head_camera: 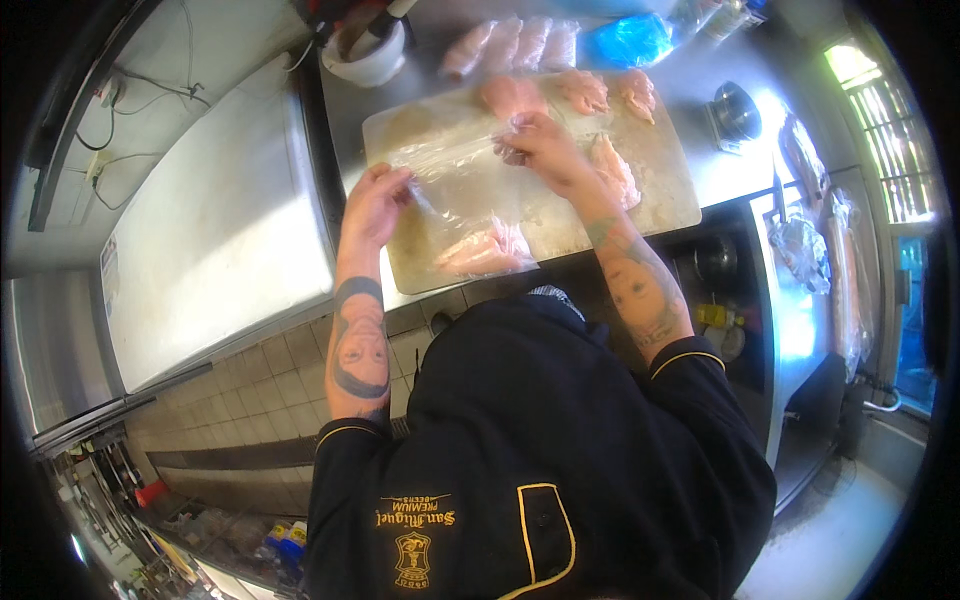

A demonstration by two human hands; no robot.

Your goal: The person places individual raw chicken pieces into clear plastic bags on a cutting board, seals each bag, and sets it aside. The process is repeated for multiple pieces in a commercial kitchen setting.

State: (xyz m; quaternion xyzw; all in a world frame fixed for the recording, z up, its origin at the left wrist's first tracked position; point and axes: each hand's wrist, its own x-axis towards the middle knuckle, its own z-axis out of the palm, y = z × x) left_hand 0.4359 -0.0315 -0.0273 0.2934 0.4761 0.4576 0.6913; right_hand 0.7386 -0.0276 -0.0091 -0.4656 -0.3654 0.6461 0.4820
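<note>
Between my two hands a clear plastic bag [450, 161] is stretched over a large cutting board [555, 229]. My left hand [375, 199] pinches its left edge, and my right hand [536, 150] grips its upper right edge. Raw chicken meat [484, 251] lies in the near end of the plastic, low on the board. Beyond my right hand is a pinkish piece of raw chicken [514, 96]; two smaller pieces [583, 91] [638, 95] lie to its right. Another raw chicken piece [616, 172] rests beside my right forearm, partly hidden by it.
Several plastic-wrapped portions [517, 45] line up behind the board, beside a blue plastic bag [634, 39]. A white mortar [367, 56] stands at the back left. A small scale with a metal bowl [733, 112] is at the right. A white chest-like surface [217, 225] lies left.
</note>
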